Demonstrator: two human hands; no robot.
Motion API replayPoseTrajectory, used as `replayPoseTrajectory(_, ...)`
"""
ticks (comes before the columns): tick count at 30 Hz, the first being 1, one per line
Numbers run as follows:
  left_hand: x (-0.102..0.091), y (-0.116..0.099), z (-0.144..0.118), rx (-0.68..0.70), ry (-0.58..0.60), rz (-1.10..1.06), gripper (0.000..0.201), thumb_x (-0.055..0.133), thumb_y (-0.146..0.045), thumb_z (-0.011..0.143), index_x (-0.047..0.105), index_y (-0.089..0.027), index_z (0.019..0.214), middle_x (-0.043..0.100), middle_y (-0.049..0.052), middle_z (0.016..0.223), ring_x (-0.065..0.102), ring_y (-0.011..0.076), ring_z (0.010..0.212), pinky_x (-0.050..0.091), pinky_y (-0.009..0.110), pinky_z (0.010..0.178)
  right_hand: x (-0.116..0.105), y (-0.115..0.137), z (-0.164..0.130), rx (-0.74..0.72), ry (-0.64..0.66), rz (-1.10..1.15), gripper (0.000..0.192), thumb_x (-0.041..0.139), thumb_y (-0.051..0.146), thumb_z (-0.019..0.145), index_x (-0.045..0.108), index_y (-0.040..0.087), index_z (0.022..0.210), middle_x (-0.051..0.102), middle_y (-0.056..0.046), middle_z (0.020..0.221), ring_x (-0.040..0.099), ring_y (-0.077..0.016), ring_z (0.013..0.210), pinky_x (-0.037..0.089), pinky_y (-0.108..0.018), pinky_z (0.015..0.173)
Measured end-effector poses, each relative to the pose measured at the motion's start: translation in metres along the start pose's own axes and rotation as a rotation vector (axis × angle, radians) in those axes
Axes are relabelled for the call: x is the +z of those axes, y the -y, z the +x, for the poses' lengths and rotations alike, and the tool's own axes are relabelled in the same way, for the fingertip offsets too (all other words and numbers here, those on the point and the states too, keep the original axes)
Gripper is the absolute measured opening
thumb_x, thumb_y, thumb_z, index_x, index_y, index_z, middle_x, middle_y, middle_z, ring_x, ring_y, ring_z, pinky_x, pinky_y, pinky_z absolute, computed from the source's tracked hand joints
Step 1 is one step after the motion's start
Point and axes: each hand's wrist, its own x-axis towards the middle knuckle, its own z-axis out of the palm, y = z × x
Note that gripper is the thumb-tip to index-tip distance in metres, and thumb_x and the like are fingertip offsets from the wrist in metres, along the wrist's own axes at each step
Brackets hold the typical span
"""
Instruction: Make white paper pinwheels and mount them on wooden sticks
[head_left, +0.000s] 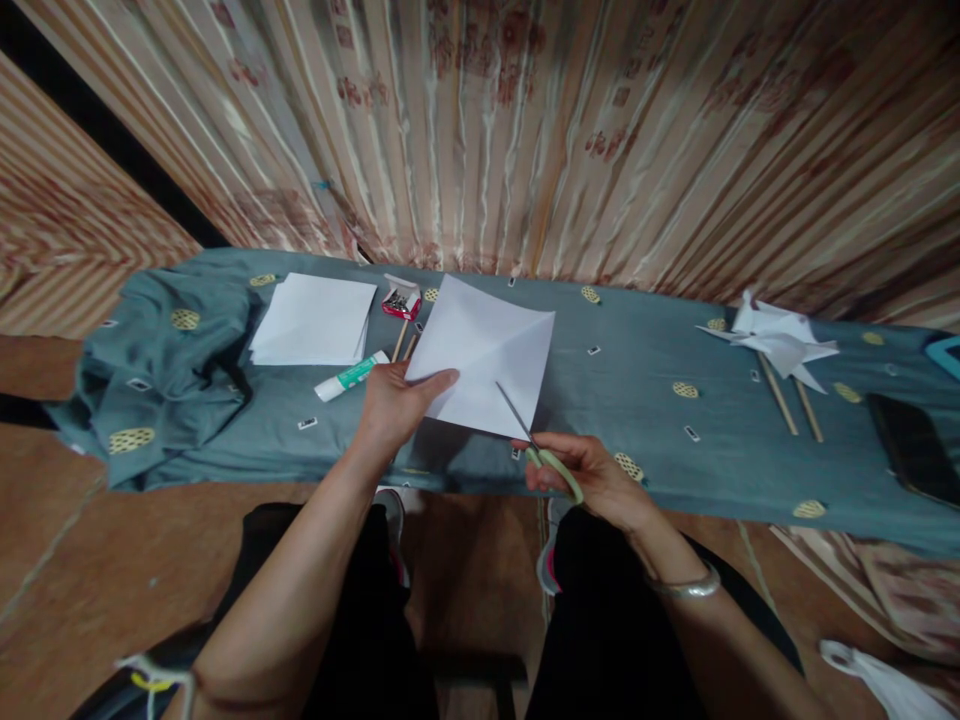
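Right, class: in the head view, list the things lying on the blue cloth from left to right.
Stack of white paper → glue stick → box of pins → creased paper square held up by the left hand → finished paper pinwheels → black phone.

— Can any writing be read here?
— None. The glue stick (351, 376), left of the creased paper sheet (484, 355), has a green band, but its print is too blurred.
— And the red box (402, 299) just above that sheet?
— No legible label either.
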Motion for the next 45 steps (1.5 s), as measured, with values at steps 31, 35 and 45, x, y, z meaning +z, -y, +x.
replayPoseTrajectory(31, 0.012, -0.011, -0.012, -0.073, -0.014, 0.030, 0.033, 0.083, -0.035, 0.049, 0.073, -0.015, 0.073, 0.075, 0.008, 0.072, 0.066, 0.0239, 0.064, 0.054, 0.033, 0.058, 0.007, 0.010, 0.000, -0.003, -0.010, -0.080, 0.056, 0.083, 0.055, 0.059, 0.064, 0.016, 0.095, 0.063, 0.001, 0.065, 0.055, -0.0099, 0.057, 0.044, -0.024, 0.058)
replayPoseTrajectory(35, 0.012, -0.008, -0.010, -0.070, 0.008, 0.026, 0.032, 0.083, -0.035, 0.050, 0.073, -0.015, 0.072, 0.074, 0.007, 0.071, 0.065, 0.0234, 0.063, 0.054, 0.033, 0.058, 0.006, 0.009, 0.000, 0.000, -0.010, -0.063, 0.059, 0.083, 0.053, 0.060, 0.063, 0.015, 0.102, 0.063, 0.001, 0.066, 0.056, -0.0104, 0.060, 0.046, -0.024, 0.060)
replayPoseTrajectory(45, 0.010, -0.003, -0.008, -0.051, 0.029, 0.063, 0.038, 0.083, -0.039, 0.052, 0.073, -0.012, 0.076, 0.073, 0.008, 0.070, 0.065, 0.0222, 0.062, 0.053, 0.032, 0.059, 0.007, 0.009, 0.000, 0.034, -0.028, -0.052, 0.061, 0.083, 0.055, 0.059, 0.065, 0.016, 0.101, 0.062, 0.003, 0.062, 0.055, -0.0094, 0.055, 0.047, -0.025, 0.058)
